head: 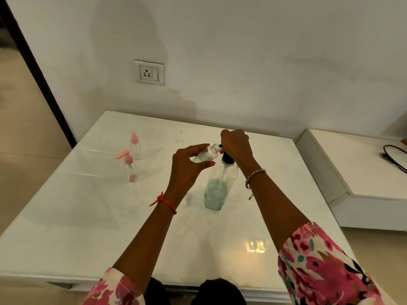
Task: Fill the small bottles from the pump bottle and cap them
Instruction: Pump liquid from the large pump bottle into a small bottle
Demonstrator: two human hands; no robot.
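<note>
Pump bottle (217,190) is recorded upright on the bench (88,216), right of centre and well in from every edge. It is clear, holds pale blue-green liquid in its lower part, and carries a black pump head.

The bench is the largest item, a glossy white top. Its far edge is set against the wall, its left edge borders open floor, and its near edge is crossed by both floral sleeves. A wide stretch of bench top is seen between the pump bottle and the near edge, and another between the left forearm and the left edge.

A lower white side unit (363,172) stands just beside the right edge of the bench. A black cable (394,157) lies on it near the frame border.

The right hand (236,146) is curled down over the pump head and grips it from above. The left hand (187,166) is raised beside it, thumb and fingers curved round an open small bottle (209,153). That bottle is held tilted, with its uncapped mouth brought up against the pump nozzle.

Two further small bottles stand upright together left of centre, well apart from the hands. The pump-topped small bottle (131,170) is the nearer, and the spray-topped small bottle (135,148) stands just behind it. Both have pink tops.

A wall socket (149,72) is fixed above the far edge. A red thread (164,202) is tied at the left wrist and a bracelet (254,176) is worn at the right.
</note>
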